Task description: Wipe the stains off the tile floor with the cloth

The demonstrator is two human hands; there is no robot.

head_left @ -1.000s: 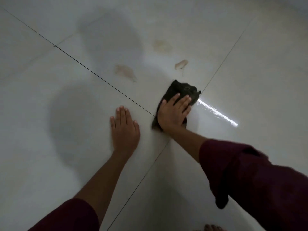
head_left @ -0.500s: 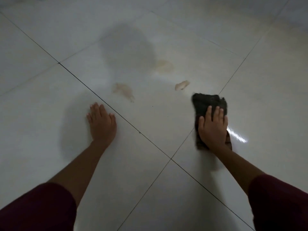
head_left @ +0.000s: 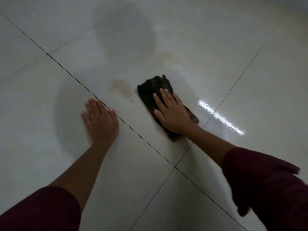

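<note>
While the right hand [head_left: 173, 114] presses flat, fingers straight, on a dark folded cloth [head_left: 150, 95] beside a tan smeared stain [head_left: 122, 89], the left hand [head_left: 100, 120] rests flat, fingers extended, on the glossy white tile floor [head_left: 50, 130].

**Dark cloth lying flat beside a tan stain**

A dark, rumpled cloth [head_left: 150, 94] is lying flat on the glossy pale tile floor [head_left: 250, 80], stretching diagonally toward the grout-line crossing. A tan smear [head_left: 122, 88] is sitting just beside its left edge; a fainter yellowish stain [head_left: 166, 58] is showing farther up the same tile.
</note>
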